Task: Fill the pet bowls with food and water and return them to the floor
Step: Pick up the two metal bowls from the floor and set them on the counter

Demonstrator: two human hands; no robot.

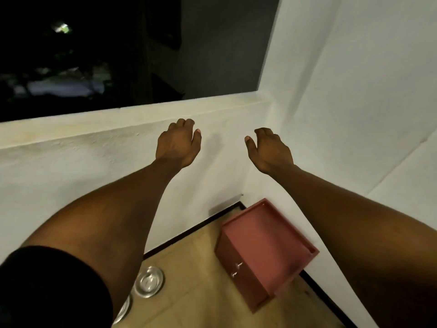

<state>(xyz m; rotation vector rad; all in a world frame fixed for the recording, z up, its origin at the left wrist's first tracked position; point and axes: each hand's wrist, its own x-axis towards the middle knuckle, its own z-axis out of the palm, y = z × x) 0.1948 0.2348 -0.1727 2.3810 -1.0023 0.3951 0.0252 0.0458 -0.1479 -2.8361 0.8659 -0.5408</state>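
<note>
A shiny steel pet bowl (149, 282) stands on the tan floor at the bottom of the view, close to the base of the low white wall. A second steel bowl (123, 310) shows only as a sliver beside it, mostly hidden behind my left forearm. Both arms are stretched out in front of me, high above the bowls. My left hand (178, 144) hangs in front of the low wall with fingers curled loosely and holds nothing. My right hand (269, 150) is beside it, also empty, fingers bent and apart.
A low pink cabinet (264, 252) with two small metal handles stands in the corner on the floor. The white low wall (71, 162) runs across the view, with a dark opening above it. A white wall (366, 91) rises on the right.
</note>
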